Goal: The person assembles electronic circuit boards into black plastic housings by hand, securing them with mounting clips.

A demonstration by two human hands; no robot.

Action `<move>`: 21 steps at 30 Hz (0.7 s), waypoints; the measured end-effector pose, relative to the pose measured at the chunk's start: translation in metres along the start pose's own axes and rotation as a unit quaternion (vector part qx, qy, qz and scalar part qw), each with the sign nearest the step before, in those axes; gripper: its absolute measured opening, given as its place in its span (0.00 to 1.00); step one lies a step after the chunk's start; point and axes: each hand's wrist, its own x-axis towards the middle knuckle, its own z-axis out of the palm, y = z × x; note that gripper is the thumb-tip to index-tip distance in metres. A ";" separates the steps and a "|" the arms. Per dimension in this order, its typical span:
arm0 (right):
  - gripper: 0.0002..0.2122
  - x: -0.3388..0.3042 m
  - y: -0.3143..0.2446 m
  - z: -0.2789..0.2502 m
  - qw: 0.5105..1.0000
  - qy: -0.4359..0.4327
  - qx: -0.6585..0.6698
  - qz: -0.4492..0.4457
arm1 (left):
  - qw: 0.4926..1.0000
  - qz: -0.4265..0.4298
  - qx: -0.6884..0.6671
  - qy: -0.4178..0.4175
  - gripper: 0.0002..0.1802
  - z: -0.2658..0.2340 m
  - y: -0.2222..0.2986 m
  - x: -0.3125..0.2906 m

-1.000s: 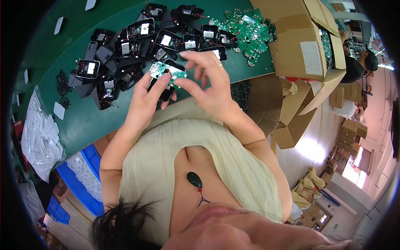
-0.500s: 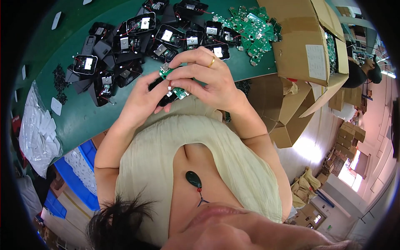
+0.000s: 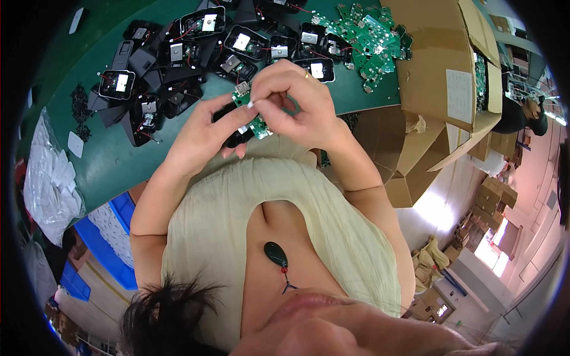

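**Close-up: two hands fitting a small green circuit board to a black casing**

Right at the centre of the head view, a small green circuit board (image 3: pixel 254 113) is held in the air above the near edge of a green table (image 3: pixel 113 166), close to the person's chest. Its long axis runs on a slant, from upper left near the left thumb down to lower right, with one short end pointing up toward the table. A black casing (image 3: pixel 228 127) sits just beneath and touching it, mostly hidden by fingers.

The left hand (image 3: pixel 205 127) is curled closed around the casing from below. The right hand (image 3: pixel 294 104), with a ring on one finger, pinches the board's upper edge between thumb and fingertips; the pinch is tight.

To do this well, I judge the board should be kept level with the casing and pressed by its edges, not its components.

Farther out, many open black casings (image 3: pixel 208 41) with wires lie scattered on the table, a heap of loose green boards (image 3: pixel 371 41) beside them. An open cardboard box (image 3: pixel 445 65) stands at the right; a clear bag of white pieces (image 3: pixel 50 178) lies at the left.
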 end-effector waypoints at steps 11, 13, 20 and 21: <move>0.09 0.003 0.012 0.011 0.979 0.092 -0.180 -0.024 | 0.993 0.073 0.001 0.090 0.18 0.004 -0.009 0.003; 0.08 0.002 0.014 0.011 0.978 0.097 -0.183 -0.023 | 0.988 0.097 0.001 0.120 0.19 0.004 -0.009 0.004; 0.09 0.008 0.010 0.002 0.968 0.067 -0.233 -0.063 | 0.963 0.154 0.089 0.201 0.18 0.003 -0.005 0.000; 0.09 0.009 0.011 0.001 0.968 0.066 -0.233 -0.063 | 0.963 0.154 0.088 0.201 0.18 0.003 -0.007 0.001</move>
